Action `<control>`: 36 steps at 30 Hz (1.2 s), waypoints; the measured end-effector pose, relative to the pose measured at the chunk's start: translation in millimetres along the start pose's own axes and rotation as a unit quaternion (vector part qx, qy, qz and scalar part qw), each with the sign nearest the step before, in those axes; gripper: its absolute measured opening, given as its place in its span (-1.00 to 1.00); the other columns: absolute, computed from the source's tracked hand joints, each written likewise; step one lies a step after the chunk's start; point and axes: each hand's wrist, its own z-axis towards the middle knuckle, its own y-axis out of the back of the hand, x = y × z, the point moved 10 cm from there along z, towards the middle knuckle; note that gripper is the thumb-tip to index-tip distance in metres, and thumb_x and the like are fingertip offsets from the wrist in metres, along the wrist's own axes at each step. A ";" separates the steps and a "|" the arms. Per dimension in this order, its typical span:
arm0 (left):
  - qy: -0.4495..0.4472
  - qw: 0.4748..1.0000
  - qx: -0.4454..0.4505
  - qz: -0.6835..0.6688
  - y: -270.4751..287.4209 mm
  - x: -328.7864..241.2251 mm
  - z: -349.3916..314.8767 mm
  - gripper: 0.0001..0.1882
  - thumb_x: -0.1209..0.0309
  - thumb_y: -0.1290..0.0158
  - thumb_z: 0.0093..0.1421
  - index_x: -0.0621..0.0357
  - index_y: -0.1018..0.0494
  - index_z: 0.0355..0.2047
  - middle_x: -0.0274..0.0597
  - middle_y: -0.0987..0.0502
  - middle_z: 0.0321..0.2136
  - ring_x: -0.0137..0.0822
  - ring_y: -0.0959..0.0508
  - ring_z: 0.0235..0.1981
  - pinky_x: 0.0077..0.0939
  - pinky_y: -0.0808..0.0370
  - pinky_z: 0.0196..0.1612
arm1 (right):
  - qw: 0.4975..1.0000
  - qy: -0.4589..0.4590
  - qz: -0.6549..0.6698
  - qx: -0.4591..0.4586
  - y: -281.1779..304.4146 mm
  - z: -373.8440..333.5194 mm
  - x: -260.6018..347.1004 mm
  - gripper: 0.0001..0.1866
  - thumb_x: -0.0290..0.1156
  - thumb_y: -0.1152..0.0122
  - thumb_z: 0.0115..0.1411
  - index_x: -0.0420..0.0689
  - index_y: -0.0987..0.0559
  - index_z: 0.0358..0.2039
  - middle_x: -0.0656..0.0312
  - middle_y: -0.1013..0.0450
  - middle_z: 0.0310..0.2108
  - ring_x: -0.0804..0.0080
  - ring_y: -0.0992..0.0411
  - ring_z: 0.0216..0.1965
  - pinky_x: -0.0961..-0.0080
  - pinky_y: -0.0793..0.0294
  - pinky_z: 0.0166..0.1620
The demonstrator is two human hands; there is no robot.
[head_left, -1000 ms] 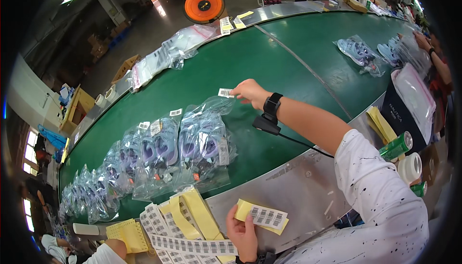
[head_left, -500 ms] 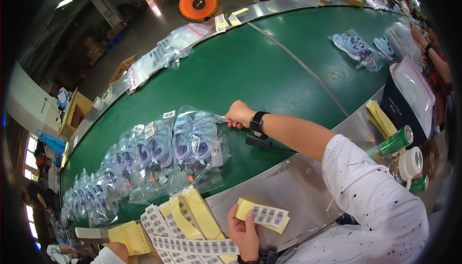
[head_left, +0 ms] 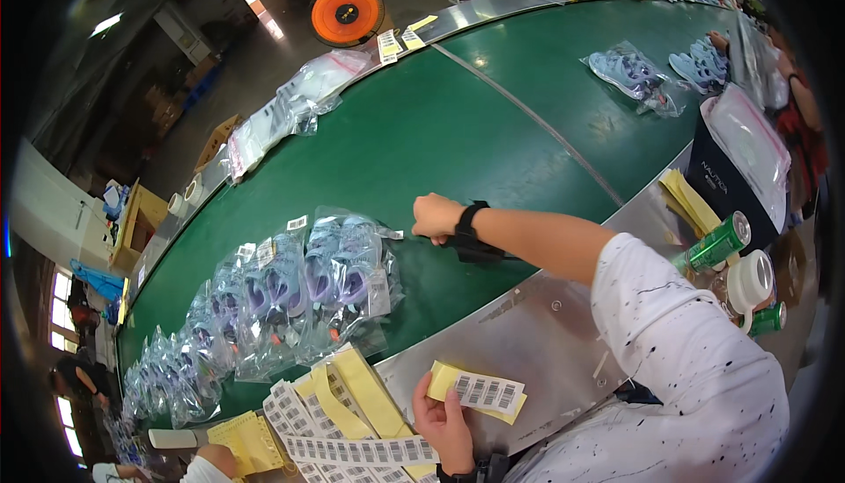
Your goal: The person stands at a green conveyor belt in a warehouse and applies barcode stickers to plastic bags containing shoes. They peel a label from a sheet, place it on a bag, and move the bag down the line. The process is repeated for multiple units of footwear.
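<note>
My left hand [head_left: 444, 426] grips a yellow-backed strip of barcode labels [head_left: 484, 392] above the metal ledge, thumb on top. My right hand [head_left: 436, 217] is over the green conveyor belt with its fingers curled in; I see nothing in them, though the fingertips are partly hidden. Just left of it, with a small gap, lies the nearest pair of light blue shoes [head_left: 343, 263] in a clear plastic bag. A small white label [head_left: 390, 233] sticks out at that bag's upper right edge. Several more bagged pairs [head_left: 280, 285] stretch in a row to the left.
Barcode label sheets [head_left: 352, 449] and yellow backing strips [head_left: 363, 390] lie on the ledge beside my left hand. Further right are a green can [head_left: 717, 243], a white-lidded bottle [head_left: 751, 282] and a dark box [head_left: 717, 175]. Another person's hand [head_left: 719, 43] is by shoes at the far right.
My right hand has come away from the bag's edge, where the small white label now shows by itself. The whole view has shifted slightly. My left hand still grips the label strip.
</note>
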 end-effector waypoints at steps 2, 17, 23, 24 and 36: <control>0.003 1.000 -0.003 0.001 3.0 2.1 -1.2 -0.60 0.61 0.03 0.19 0.33 -0.24 0.06 -0.09 -0.50 -0.22 -0.45 -0.53 -0.29 -0.67 -0.47 -0.29 | 0.987 0.023 0.146 0.062 -25.2 -19.7 1.1 -0.87 -0.48 -0.12 0.04 -0.24 -0.53 -0.58 0.15 -0.50 -0.68 0.45 -0.48 -0.69 0.59 -0.46 -0.61; -0.015 0.999 -0.024 0.033 3.4 -0.2 0.6 -0.59 0.63 0.05 0.19 0.35 -0.23 0.06 -0.06 -0.49 -0.18 -0.36 -0.53 -0.20 -0.56 -0.46 -0.13 | 0.855 0.112 0.507 0.009 -57.9 60.4 74.1 -0.58 -0.42 -0.24 0.04 -0.30 -0.48 -0.07 0.16 -0.48 -0.27 0.48 -0.39 -0.27 0.53 -0.36 -0.24; -0.044 0.993 -0.068 -0.089 6.2 3.2 -0.3 -0.62 0.64 0.09 0.18 0.32 -0.26 0.04 -0.06 -0.52 -0.27 -0.34 -0.55 -0.30 -0.53 -0.51 -0.21 | 0.921 0.105 0.322 -0.191 73.9 34.7 -42.7 -0.90 -0.45 -0.23 -0.05 -0.20 -0.61 -0.51 0.14 -0.54 -0.49 0.39 -0.49 -0.43 0.46 -0.46 -0.31; -0.001 0.997 -0.051 -0.054 4.9 1.0 -2.1 -0.60 0.61 0.07 0.20 0.32 -0.23 0.07 -0.03 -0.50 -0.20 -0.31 -0.53 -0.25 -0.51 -0.49 -0.18 | 0.917 0.097 0.280 -0.266 116.2 27.6 -69.4 -0.91 -0.47 -0.20 -0.06 -0.20 -0.61 -0.52 0.09 -0.54 -0.49 0.32 -0.49 -0.43 0.44 -0.47 -0.30; 0.064 0.990 -0.067 0.110 15.0 -15.2 -13.6 -0.64 0.55 0.05 0.22 0.29 -0.27 0.04 -0.01 -0.50 -0.22 -0.26 -0.52 -0.26 -0.44 -0.47 -0.17 | 0.704 -0.381 -0.392 -0.453 379.0 -185.3 -283.4 -0.60 -0.39 -0.01 0.14 -0.11 -0.36 0.02 -0.14 -0.15 0.17 0.00 -0.52 -0.20 0.02 -0.51 -0.22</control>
